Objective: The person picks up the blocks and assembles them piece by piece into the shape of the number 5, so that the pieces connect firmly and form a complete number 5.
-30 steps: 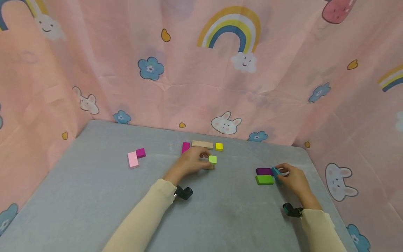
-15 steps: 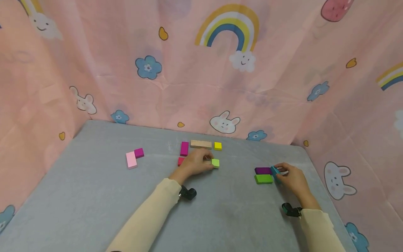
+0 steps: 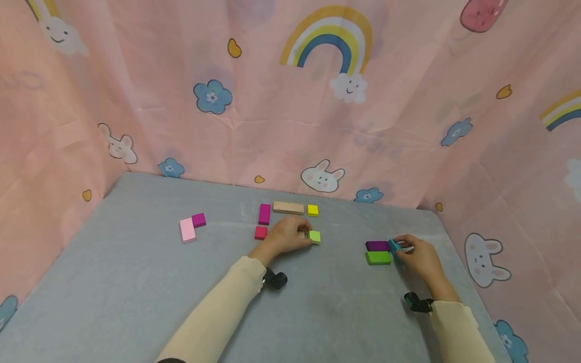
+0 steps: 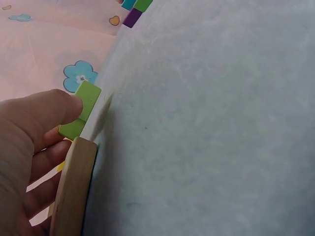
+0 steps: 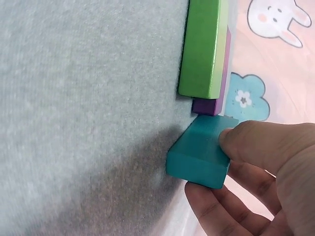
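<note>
My left hand (image 3: 286,236) pinches a lime-green block (image 3: 315,237) between thumb and fingers. In the left wrist view that lime-green block (image 4: 88,101) is just past the end of a wooden block (image 4: 75,189); whether it rests on the table I cannot tell. Most of this wooden block is hidden by the hand in the head view. At the right, my right hand (image 3: 422,258) grips a teal block (image 3: 395,250), set at an angle beside the ends of a purple block (image 3: 377,246) and a green block (image 3: 379,258). The teal block (image 5: 201,150) looks tilted in the right wrist view.
Behind the left hand lie a magenta block (image 3: 264,214), a long wooden block (image 3: 288,207) and a yellow cube (image 3: 312,210). A red block (image 3: 260,232) sits left of the hand. Farther left, a pink block (image 3: 187,230) touches a magenta cube (image 3: 198,220). A patterned curtain (image 3: 254,141) borders the grey table (image 3: 327,312).
My left hand has shifted right and slightly nearer with the lime-green block, uncovering the red block and more of the magenta one. The right hand stays on the teal block.
</note>
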### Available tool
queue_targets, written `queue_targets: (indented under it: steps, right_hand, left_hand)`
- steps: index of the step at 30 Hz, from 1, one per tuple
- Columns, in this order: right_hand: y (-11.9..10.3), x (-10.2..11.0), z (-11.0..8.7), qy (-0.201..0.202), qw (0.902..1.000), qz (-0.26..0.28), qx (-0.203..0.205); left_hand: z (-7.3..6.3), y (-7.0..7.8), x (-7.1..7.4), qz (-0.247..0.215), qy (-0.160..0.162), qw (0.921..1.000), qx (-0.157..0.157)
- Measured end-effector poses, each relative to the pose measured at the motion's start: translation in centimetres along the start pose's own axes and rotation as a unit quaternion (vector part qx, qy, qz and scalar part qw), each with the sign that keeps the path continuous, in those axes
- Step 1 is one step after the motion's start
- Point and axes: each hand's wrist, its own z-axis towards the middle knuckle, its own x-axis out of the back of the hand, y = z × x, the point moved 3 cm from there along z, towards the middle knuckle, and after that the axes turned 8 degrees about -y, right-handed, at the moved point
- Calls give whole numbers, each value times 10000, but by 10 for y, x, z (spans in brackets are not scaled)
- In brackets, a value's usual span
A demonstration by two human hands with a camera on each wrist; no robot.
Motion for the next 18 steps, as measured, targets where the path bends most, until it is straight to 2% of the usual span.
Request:
queue_targets:
  steps: [9, 18]
  right_hand:
    - [1, 0, 1, -54, 10000, -26, -10]
    - [2, -1, 1, -53, 10000, -28, -40]
  left_hand:
    - [-5, 1, 0, -43, -109, 9999, 40]
    - [-7, 2, -1, 223, -183, 9994, -176]
